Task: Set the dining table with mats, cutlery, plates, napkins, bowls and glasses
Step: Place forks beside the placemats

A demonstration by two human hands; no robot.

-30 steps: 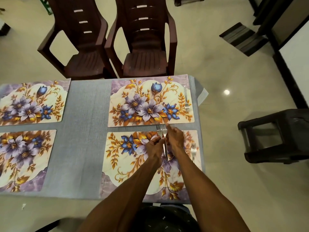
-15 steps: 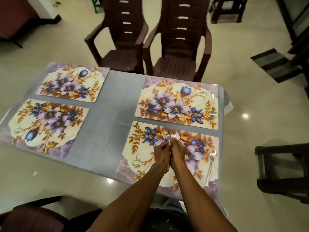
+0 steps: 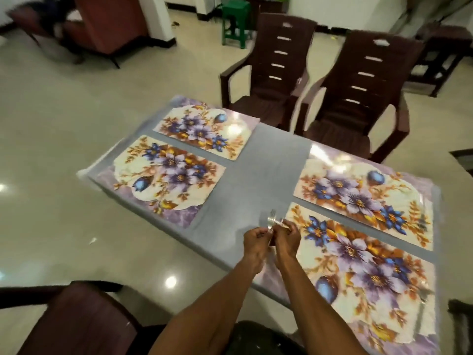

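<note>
Mats with glossy purple-and-gold flowers lie in pairs, the two left ones [image 3: 169, 175] bare, likely awaiting cutlery. Over the grey cloth [image 3: 268, 175] between the pairs, the left hand [image 3: 256, 243] and right hand [image 3: 286, 240] both grasp thin shiny forks [image 3: 273, 221], tines up, seemingly separating one. Right-hand mats [image 3: 363, 252] lie near.

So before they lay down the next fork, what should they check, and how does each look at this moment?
1. Forks gripped: ok, both the left hand and the right hand hold them.
2. How many forks are in the bundle: cannot tell, blurred.
3. Near left mat lies flat, no fork visible on it: ok.
4. Far left mat likewise: ok.
5. Right-side mats already have forks: cannot tell, blurred.
</note>
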